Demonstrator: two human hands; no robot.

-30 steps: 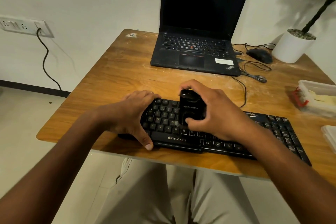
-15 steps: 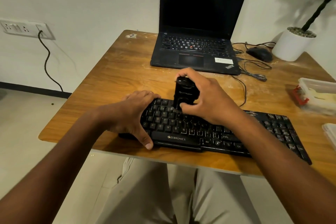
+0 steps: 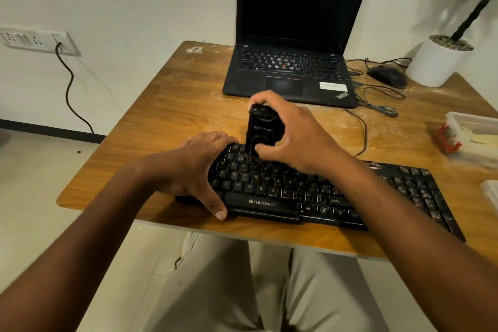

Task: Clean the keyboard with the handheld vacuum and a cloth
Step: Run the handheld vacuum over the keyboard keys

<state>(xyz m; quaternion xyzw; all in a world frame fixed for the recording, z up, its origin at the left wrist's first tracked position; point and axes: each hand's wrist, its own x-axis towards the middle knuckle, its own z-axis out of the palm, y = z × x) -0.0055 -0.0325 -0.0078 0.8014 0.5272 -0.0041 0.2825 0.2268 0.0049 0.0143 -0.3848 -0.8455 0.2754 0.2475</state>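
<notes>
A black Zebronics keyboard (image 3: 272, 191) lies along the near edge of the wooden table (image 3: 172, 113). My right hand (image 3: 293, 135) grips a small black handheld vacuum (image 3: 262, 129), held upright with its lower end on the top-left key rows. My left hand (image 3: 194, 167) lies flat over the keyboard's left end, thumb stretched along its front edge, pinning it down. No cloth that I can identify shows, though a pale folded thing (image 3: 491, 194) sits at the right edge.
An open black laptop (image 3: 291, 73) stands behind the keyboard. A black mouse (image 3: 388, 75) with tangled cables and a white plant pot (image 3: 436, 62) sit at the back right. A clear plastic box (image 3: 474, 137) is on the right. A wall socket (image 3: 35, 40) with a cord is left.
My right hand has carried the vacuum away from me, from the lower key rows up to the top rows, and tilted it more upright. My left hand has stayed in place.
</notes>
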